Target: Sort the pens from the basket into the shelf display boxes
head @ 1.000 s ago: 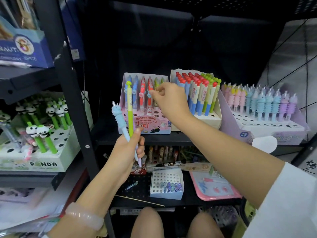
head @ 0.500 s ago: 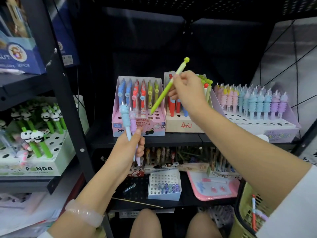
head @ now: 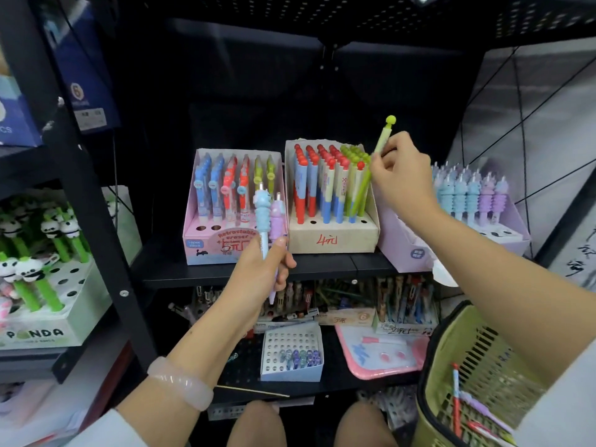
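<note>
Your right hand [head: 398,175] pinches a green pen [head: 383,137] by its upper barrel, tilted, its lower end down among the green pens at the right edge of the beige box [head: 332,241] marked in red. Steer the tip to a free hole in the green rows there, bring the pen upright to match its neighbours, and let go only once it seems seated; the rows are packed tight, so a slanted push could knock the red-capped pens beside it.

Your left hand [head: 258,279] grips two animal-topped pens, one blue [head: 263,211] and one purple [head: 277,221], just in front of the beige box's left corner. They look like matches for the lilac box [head: 409,250] right of the beige box. More pens lie in the yellow-green basket [head: 451,343], below and right of the beige box.

The beige box stands on a black metal shelf [head: 322,264]. Left of it sits a pink eraser box [head: 206,246], farther left a panda-pen display [head: 35,333], and below it a lower shelf cluttered with stationery.
</note>
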Tool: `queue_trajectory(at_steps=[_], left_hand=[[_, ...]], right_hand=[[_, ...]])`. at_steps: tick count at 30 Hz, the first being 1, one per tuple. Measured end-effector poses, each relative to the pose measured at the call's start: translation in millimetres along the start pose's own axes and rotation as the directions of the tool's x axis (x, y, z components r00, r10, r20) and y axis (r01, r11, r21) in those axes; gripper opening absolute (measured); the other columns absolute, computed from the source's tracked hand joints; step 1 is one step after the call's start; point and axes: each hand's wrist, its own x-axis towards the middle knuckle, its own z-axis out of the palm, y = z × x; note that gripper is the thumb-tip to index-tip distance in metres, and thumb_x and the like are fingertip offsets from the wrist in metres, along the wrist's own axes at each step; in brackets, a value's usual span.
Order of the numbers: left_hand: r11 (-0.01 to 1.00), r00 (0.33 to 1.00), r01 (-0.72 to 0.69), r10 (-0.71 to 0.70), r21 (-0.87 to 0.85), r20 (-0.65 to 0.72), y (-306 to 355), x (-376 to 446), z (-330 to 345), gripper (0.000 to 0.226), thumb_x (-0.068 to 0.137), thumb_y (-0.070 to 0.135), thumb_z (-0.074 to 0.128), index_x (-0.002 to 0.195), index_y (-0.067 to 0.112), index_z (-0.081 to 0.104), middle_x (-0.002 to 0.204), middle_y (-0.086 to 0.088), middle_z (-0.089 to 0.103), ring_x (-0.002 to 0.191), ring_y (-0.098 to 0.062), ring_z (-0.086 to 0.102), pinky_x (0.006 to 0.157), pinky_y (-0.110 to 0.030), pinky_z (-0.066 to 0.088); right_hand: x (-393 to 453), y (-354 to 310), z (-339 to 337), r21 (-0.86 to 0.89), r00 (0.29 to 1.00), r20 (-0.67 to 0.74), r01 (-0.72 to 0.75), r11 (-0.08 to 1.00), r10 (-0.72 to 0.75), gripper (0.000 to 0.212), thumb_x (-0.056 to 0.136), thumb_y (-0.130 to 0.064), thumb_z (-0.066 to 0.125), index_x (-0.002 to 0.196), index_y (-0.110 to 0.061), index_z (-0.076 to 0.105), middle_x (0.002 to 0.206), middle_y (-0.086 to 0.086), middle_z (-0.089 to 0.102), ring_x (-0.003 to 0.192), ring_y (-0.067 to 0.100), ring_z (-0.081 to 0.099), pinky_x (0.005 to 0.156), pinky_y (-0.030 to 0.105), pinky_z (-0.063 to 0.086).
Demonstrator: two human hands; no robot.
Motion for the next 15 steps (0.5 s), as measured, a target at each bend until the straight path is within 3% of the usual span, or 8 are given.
queue_trajectory(at_steps=[5, 9, 12, 15], left_hand=[[0.999, 0.997, 0.040, -0.038, -0.027, 0.073, -7, 2, 10, 0.014, 0.099, 0.026, 0.039, 0.103, 0.023, 0.051, 0.051, 0.008, 0.048, 0.037, -0.005, 0.031, 0.035, -0.018, 0.025], [0.999, 0.996, 0.036, -0.036, -0.002, 0.082, -12, 2, 11, 0.017, 0.099, 0.025, 0.038, 0.107, 0.020, 0.052, 0.051, 0.010, 0.048, 0.040, -0.005, 0.031, 0.036, -0.018, 0.025], [0.997, 0.997, 0.035, -0.039, 0.066, 0.060, -15, 2, 12, 0.017, 0.099, 0.026, 0.039, 0.101, 0.026, 0.056, 0.054, 0.010, 0.050, 0.041, -0.006, 0.032, 0.034, -0.018, 0.024], [0.994, 0.999, 0.015, -0.019, 0.113, 0.039, -14, 0, 13, 0.025, 0.098, 0.029, 0.040, 0.081, 0.031, 0.058, 0.066, -0.004, 0.047, 0.044, -0.008, 0.033, 0.037, -0.019, 0.024]], right_hand=[[1, 30, -11, -0.050, 0.995, -0.005, -0.098, 0.994, 0.098, 0.013, 0.093, -0.017, 0.052, 0.086, -0.013, 0.041, 0.059, -0.003, 0.050, 0.054, 0.007, 0.044, 0.049, 0.017, 0.032], [3, 33, -12, -0.015, 0.994, 0.028, -0.103, 0.995, 0.103, 0.012, 0.093, -0.016, 0.051, 0.087, -0.012, 0.041, 0.060, 0.004, 0.057, 0.065, 0.023, 0.060, 0.056, 0.027, 0.040], [4, 30, -11, -0.012, 0.995, 0.061, -0.080, 0.997, 0.080, 0.013, 0.093, -0.018, 0.052, 0.086, -0.013, 0.042, 0.072, 0.015, 0.066, 0.073, 0.028, 0.066, 0.065, 0.034, 0.049], [-1, 32, -5, -0.076, 0.981, 0.185, -0.040, 0.996, 0.054, 0.010, 0.093, -0.016, 0.050, 0.086, -0.012, 0.044, 0.073, 0.016, 0.066, 0.064, 0.025, 0.061, 0.057, 0.032, 0.046]])
